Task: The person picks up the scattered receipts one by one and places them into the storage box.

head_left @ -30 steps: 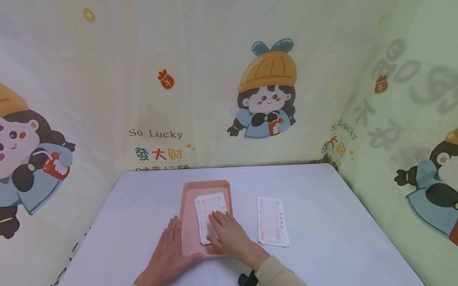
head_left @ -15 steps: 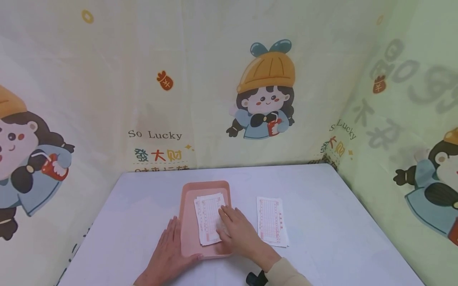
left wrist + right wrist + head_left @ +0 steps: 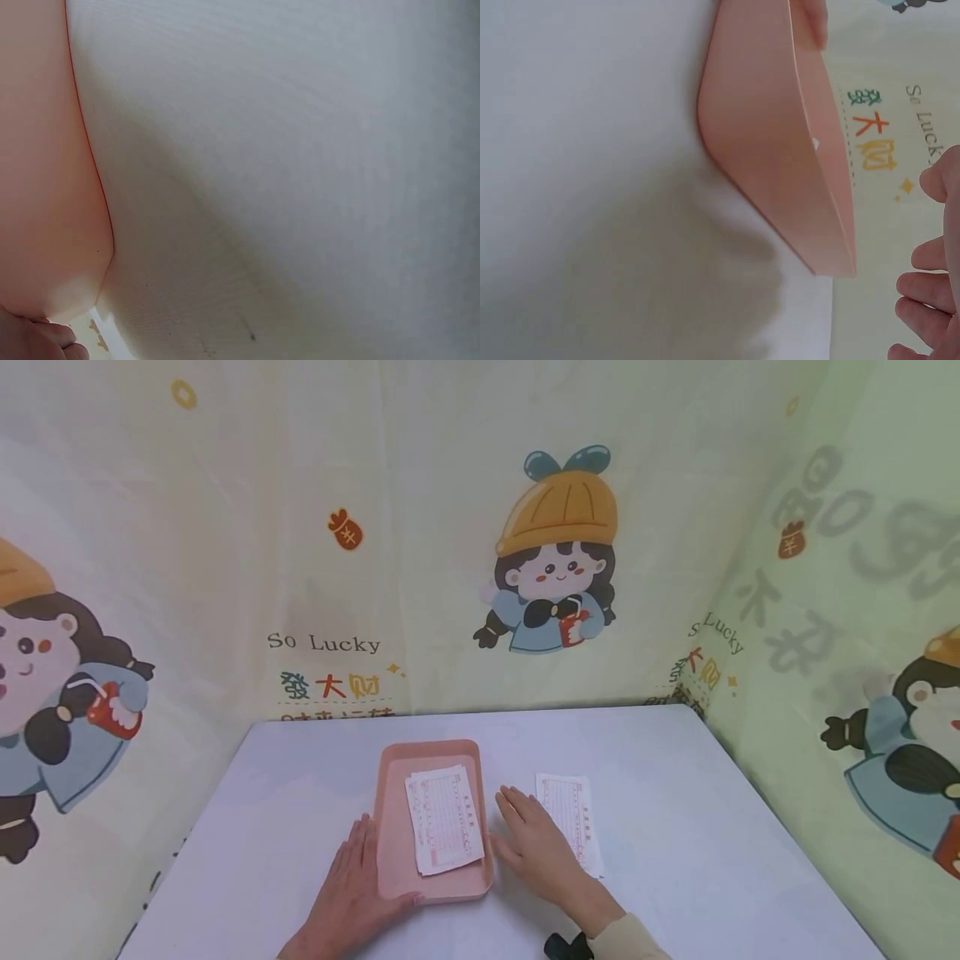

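Left hand (image 3: 348, 881) straight-fingered against tray (image 3: 393, 835), gripping nothing; right hand (image 3: 542, 852) extended, empty. Brushing sideways could scatter loose slips (image 3: 564, 795) beside right hand.

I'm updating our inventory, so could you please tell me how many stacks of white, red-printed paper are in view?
2: one white, red-printed paper stack inside the pink, rectangular tray; another paper stack on the white table, partly hidden by the right hand.
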A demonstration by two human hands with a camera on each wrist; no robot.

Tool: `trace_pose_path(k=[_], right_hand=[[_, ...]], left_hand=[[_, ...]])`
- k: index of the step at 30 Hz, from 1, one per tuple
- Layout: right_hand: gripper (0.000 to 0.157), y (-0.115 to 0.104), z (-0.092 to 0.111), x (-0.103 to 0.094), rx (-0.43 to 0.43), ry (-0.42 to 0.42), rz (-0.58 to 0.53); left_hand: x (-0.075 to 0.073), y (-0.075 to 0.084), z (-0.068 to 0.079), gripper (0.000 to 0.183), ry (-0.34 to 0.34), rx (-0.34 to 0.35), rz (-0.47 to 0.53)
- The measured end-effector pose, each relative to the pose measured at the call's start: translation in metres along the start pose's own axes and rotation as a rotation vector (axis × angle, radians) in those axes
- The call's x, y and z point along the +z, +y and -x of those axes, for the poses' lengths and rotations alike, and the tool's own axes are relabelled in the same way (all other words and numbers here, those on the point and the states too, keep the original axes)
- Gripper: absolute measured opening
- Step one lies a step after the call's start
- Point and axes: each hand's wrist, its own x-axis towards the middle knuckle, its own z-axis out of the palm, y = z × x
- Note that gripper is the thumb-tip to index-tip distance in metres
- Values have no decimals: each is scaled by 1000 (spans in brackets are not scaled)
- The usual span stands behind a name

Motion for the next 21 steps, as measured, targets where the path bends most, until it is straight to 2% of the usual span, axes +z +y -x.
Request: trace_pose_path(k=[6, 10, 21], right_hand=[[58, 12, 10, -2, 13, 57, 1], [59, 20, 16, -2, 42, 56, 18], [58, 36, 32, -1, 48, 128, 50]], left_hand=[[-1, 0, 0, 135, -26, -20, 8], [-2, 0, 0, 135, -29, -14, 0], [-2, 0, 0, 132, 20, 22, -4]])
